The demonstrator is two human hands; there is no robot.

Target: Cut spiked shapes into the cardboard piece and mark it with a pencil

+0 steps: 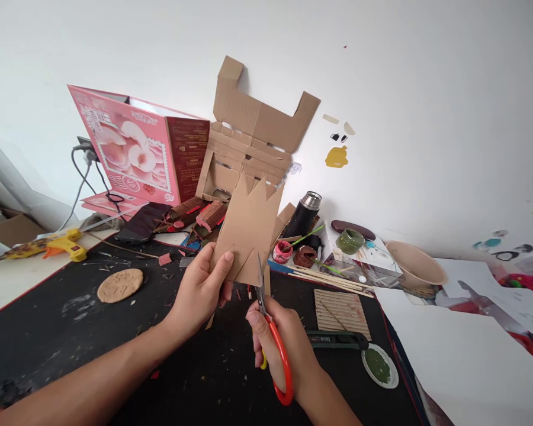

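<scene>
At frame centre, the cardboard piece [251, 222], likely light and stiff but creasable, is best held by its lower-left edge, where the left hand [202, 283] pinches it, the right hand [293, 337] gripping scissors [286, 371].

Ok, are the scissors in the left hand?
No, the right hand holds the scissors, while the left hand grips the cardboard piece.

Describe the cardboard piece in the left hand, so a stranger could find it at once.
Find the large cut-out cardboard before the white wall. In front of its lower part, the left hand holds a smaller, flat piece. Zigzag teeth along its top edge set it apart.
</scene>
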